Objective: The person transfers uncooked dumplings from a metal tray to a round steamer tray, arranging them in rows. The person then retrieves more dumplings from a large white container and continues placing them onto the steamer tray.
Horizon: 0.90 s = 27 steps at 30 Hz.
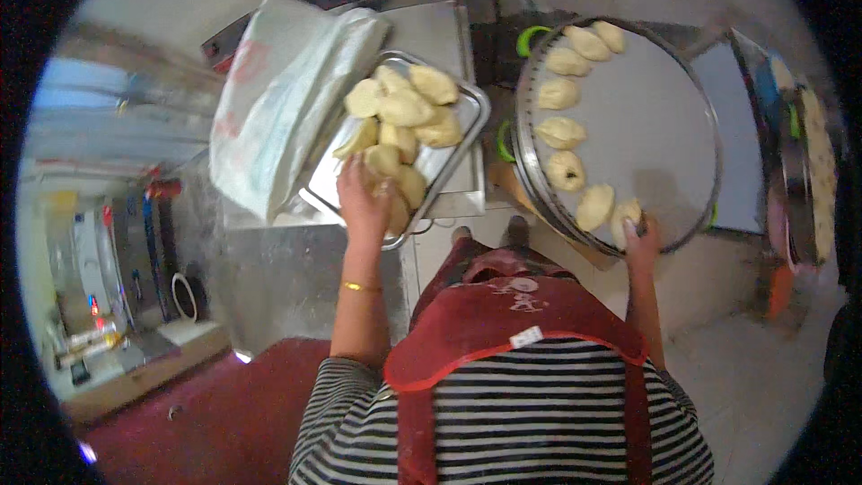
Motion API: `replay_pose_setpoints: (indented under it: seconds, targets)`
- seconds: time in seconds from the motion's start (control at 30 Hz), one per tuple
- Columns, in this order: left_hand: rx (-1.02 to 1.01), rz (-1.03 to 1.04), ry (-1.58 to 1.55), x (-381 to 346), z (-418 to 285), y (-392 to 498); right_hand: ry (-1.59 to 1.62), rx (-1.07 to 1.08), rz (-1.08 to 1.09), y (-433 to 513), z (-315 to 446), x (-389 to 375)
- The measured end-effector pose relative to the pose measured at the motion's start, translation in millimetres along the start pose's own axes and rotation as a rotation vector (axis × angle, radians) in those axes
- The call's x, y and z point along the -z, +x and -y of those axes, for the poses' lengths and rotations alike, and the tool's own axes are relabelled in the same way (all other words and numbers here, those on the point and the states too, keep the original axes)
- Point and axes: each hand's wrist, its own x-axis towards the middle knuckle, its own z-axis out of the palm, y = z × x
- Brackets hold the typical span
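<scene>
A rectangular metal tray (pixel 479 108) on my left holds a heap of pale yellow dough pieces (pixel 404 108). My left hand (pixel 363 192) touches the pieces at the tray's near end; whether its fingers grip one cannot be told. To the right lies a large round steamer tray (pixel 660 114) with a grey liner. Several dough pieces (pixel 560 133) form a curved row along its left rim, one with a dark spot. My right hand (pixel 640 236) has its fingers around the last piece (pixel 625 219) of that row, at the near rim.
A crumpled whitish plastic sheet (pixel 283 101) lies left of the metal tray, on a metal-topped appliance (pixel 431 27). Green handles (pixel 532 40) stick out at the round tray's left. A grey board (pixel 727 141) and another long tray with dough (pixel 818 175) are farther right.
</scene>
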Motion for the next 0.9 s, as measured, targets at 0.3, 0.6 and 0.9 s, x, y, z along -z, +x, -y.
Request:
replay_pose_setpoints:
  seconds: [0.3,0.6,0.9]
  targets:
    - [0.105,0.113,0.175,-10.4,-11.6,15.9,-0.172,0.173,-0.037,7.6,69.2,14.0]
    - [0.158,0.086,-0.68,14.0,-29.0,21.9,0.129,0.309,0.315,-17.7,185.2,-10.1]
    - [-0.664,0.326,-0.459,-38.9,-155.9,-25.6,1.095,-0.277,0.889,-49.1,220.3,-37.3]
